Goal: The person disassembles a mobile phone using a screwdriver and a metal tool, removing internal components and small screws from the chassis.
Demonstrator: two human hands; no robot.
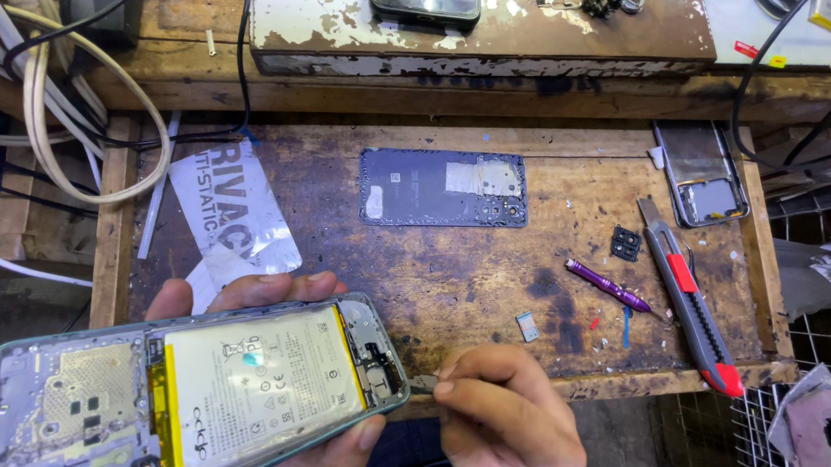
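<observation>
The left hand (282,402) cradles an opened phone (187,402) from beneath, fingers showing above its far edge and the thumb curled up against the near edge, so the hand is closed around the body and holds it tilted across the lower left of the view. The phone's back is off — a pale battery (258,389) with a yellow strip along one side fills the middle, and a grey shielded board sits at the camera end. The right hand (506,418) is pinched shut on a small metal tool (423,385), its tip touching the phone's bottom corner just beside the frame. Beyond the hands lies a worn wooden work tray (456,288). On it, well apart from the hands, rests the dark removed back cover (443,187), inner face up with a patch of pale tape. To the right lie a purple screwdriver (608,285), a small black camera bezel (625,242) and a grey and red utility knife (689,295), with a tiny card tray (526,325) nearer the right hand. Another stripped phone frame (706,173) leans at the tray's far right edge. A torn printed plastic sheet (230,224) lies at the left, and looped white cables (58,101) hang in the upper left corner.
</observation>
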